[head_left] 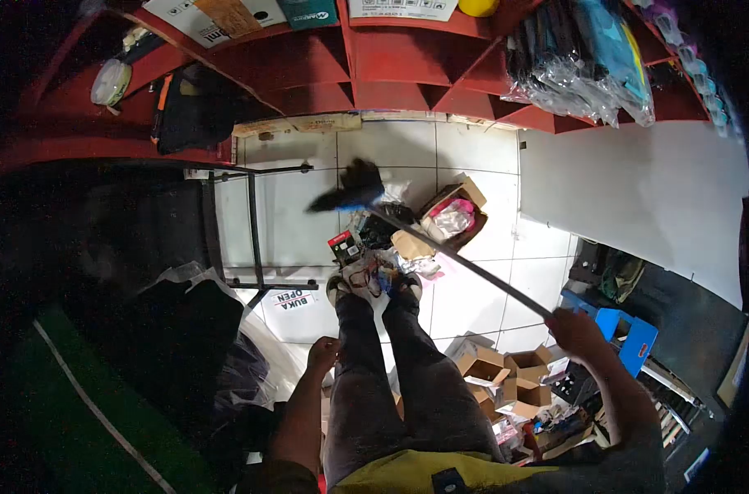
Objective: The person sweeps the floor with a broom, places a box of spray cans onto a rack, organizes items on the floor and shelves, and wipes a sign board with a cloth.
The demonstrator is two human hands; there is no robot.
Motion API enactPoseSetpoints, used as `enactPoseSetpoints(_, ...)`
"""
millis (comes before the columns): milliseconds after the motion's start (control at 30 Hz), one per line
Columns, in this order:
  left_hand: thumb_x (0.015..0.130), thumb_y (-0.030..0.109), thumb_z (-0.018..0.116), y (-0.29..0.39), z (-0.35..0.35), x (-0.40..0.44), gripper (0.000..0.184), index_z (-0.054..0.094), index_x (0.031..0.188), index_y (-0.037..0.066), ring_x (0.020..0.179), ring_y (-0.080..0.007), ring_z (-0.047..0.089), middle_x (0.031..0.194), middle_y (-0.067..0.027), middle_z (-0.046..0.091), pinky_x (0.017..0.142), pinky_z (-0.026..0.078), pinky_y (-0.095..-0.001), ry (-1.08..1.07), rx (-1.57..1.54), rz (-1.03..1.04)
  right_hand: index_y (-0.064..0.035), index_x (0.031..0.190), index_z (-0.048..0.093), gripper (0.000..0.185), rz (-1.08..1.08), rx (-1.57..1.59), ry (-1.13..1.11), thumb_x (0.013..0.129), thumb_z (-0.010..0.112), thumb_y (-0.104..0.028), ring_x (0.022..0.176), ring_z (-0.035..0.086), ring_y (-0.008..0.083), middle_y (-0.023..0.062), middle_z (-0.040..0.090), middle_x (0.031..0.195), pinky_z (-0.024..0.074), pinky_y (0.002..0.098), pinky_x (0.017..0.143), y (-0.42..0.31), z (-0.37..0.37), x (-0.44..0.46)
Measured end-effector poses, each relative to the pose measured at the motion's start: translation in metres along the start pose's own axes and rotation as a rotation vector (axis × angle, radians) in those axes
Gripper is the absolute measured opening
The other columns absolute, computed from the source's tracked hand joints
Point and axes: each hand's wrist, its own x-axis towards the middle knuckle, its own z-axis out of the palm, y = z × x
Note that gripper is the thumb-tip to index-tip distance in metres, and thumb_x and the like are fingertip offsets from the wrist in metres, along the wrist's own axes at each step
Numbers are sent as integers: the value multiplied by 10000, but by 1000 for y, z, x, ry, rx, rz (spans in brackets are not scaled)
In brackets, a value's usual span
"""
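Note:
My right hand (574, 331) is wrapped around the end of a long grey handle of a broom (465, 263). The dark broom head (354, 191), with a blue edge, is blurred and sits just beyond a pile of litter (378, 235) in front of my feet. In the pile are black plastic, crumpled paper and a red-and-black box (343, 245). A cardboard box (457, 216) holding pink and clear plastic lies beside the pile, partly behind the handle. My left hand (323, 354) hangs beside my left thigh, fingers curled closed, with nothing visible in it.
A red shelf unit (391, 66) spans the far side, with plastic-wrapped packs (580, 66) hanging at right. A black metal frame (255, 222) stands at left near a "BUKA OPEN" sign (292, 302). Open cartons (510, 379) crowd the floor at lower right, near a blue item (627, 339).

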Motion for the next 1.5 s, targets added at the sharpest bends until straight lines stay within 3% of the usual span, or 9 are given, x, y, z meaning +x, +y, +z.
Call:
enactPoseSetpoints(167,870,323,613,-57,-9,32,288,588,1011,73,617,-149,595,811,-60,632,457,446,-271,-34,44,116,-48,849,588,187,517,375,-31,867,586,-234,675,604,380,181,603,733,475,478,550,-31,-76,-48)
enactPoseSetpoints(333,875,328,601,-34,2,32,285,581,1000,72,618,-144,587,815,-64,630,477,457,-269,-8,109,70,-40,845,586,205,275,171,274,890,560,-238,640,600,403,182,612,705,488,475,548,17,-47,-12)
enactPoseSetpoints(500,885,318,582,-14,6,14,275,579,998,68,626,-143,587,825,-70,633,496,471,-276,18,101,27,-27,873,595,212,261,252,203,929,483,-198,582,620,376,172,624,675,497,476,500,-9,-32,72)
enactPoseSetpoints(567,887,317,578,-15,4,15,274,579,997,66,628,-143,588,825,-70,633,499,473,-279,13,91,13,1,1078,546,273,220,292,-247,947,457,-221,614,654,353,197,648,715,557,442,554,-23,-30,79)
enactPoseSetpoints(767,890,324,573,-20,2,29,280,584,984,60,615,-139,589,817,-73,635,491,475,-285,34,160,77,-35,1196,525,343,15,95,-491,882,524,-172,595,656,311,203,650,724,559,427,537,-62,-5,11)
enactPoseSetpoints(1100,908,290,560,-37,-1,18,251,610,951,48,646,-126,596,840,-72,636,508,487,-288,69,220,60,-163,1380,385,548,286,490,-393,855,530,-112,649,642,368,211,641,765,528,442,558,-125,-97,-31)
enactPoseSetpoints(1200,901,278,570,-94,-3,42,248,608,986,48,696,-182,623,877,-98,645,559,509,-321,127,980,571,-192,1435,311,618,-40,554,-72,863,536,-128,665,642,373,222,645,781,527,440,571,-136,-38,-10)
enactPoseSetpoints(1267,889,267,582,-97,3,33,247,605,1003,50,731,-222,634,900,-114,648,597,518,-340,130,941,563,-204,1442,300,641,101,602,-372,857,558,-153,701,646,372,225,654,851,530,443,600,-162,-60,17)
enactPoseSetpoints(1500,810,218,625,75,81,-134,219,626,943,44,838,-319,639,869,-161,649,756,515,-405,187,636,598,-133,1468,220,740,-12,534,-309,832,594,-80,593,647,269,186,664,763,549,350,544,-125,14,-27)
